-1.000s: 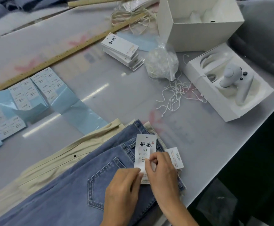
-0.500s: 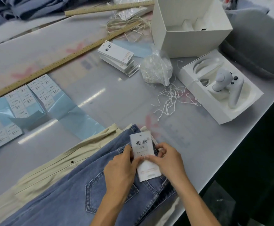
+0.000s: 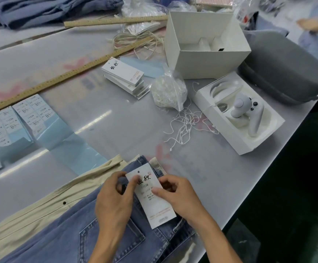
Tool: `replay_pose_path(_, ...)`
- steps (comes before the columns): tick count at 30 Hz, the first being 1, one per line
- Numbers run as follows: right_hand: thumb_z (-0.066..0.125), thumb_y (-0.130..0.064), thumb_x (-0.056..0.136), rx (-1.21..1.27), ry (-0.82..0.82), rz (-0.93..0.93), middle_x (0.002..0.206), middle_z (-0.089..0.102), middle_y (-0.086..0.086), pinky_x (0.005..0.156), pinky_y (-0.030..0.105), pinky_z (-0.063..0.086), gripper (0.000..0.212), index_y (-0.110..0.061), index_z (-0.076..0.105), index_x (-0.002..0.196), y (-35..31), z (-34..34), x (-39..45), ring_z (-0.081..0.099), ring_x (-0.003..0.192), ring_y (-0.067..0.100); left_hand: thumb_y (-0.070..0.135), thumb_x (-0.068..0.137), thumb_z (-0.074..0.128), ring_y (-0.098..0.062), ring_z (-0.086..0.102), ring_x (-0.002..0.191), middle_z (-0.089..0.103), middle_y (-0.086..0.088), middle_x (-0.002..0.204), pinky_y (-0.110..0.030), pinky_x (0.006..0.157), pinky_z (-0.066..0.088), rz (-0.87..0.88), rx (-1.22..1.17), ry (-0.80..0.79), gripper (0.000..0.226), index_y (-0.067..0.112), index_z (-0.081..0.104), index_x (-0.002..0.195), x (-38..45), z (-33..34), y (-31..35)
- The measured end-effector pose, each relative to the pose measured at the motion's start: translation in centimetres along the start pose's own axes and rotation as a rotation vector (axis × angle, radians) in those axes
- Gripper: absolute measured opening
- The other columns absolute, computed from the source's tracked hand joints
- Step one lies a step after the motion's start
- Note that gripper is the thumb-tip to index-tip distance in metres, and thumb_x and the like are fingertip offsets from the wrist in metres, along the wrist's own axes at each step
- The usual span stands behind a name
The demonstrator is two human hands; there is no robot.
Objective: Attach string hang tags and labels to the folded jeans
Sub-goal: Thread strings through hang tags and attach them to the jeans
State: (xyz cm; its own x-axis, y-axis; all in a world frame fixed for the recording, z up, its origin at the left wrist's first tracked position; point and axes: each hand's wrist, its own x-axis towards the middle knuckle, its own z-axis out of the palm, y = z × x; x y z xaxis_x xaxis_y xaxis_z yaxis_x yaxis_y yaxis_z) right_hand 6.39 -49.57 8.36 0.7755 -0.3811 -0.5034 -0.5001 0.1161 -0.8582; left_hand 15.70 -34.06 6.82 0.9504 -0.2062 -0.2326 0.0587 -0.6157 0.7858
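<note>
Both hands work close to the near edge of the grey table, whose right rim runs diagonally just past the right wrist into dark floor. The left hand pinches the upper left edge of a white hang tag between thumb and fingers, and the right hand has its fingers closed on the tag's right edge, thumb pressed on its face. The tag lies tilted over the waistband of the folded blue jeans, which sit on a cream garment at the table's near corner. Between the jeans and the clutter farther back there is a broad bare stretch of tabletop. Beyond it: one stack of spare tags, one clear bag of strings, a loose tangle of white strings just beside it, two wooden rulers, and label sheets on blue backing toward the left edge; I count at least three. Two white boxes sit right of centre, an open empty one and a tray holding one white controller, which reaches almost to the right rim, with one grey case behind it.
</note>
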Motion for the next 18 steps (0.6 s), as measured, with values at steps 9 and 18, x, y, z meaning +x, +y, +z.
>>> replay_pose_path(9,0.070,-0.008,0.090,-0.415,0.510,-0.244,0.090,0.070,-0.003,0.071,0.020,0.049,0.016,-0.022,0.074,0.096,-1.6,-5.5,8.2,0.063,0.076,0.014,0.022,0.096,0.069,-0.025,0.075,0.075,0.077,-0.006,0.077,-0.047,0.068,0.057,-0.199,-0.524,-0.080,0.010,0.032,0.066,0.098,0.9,-1.1,-0.2)
replay_pose_path(18,0.065,-0.003,0.092,-0.908,0.248,-0.325,0.097,0.058,0.008,0.083,0.038,0.047,0.003,-0.002,0.067,0.090,-1.2,-6.2,14.6,0.056,0.097,0.029,0.023,0.097,0.067,-0.018,0.075,0.077,0.077,-0.002,0.084,-0.026,0.055,0.055,-0.243,-0.538,-0.016,0.013,0.032,0.070,0.088,1.2,-1.9,-1.1)
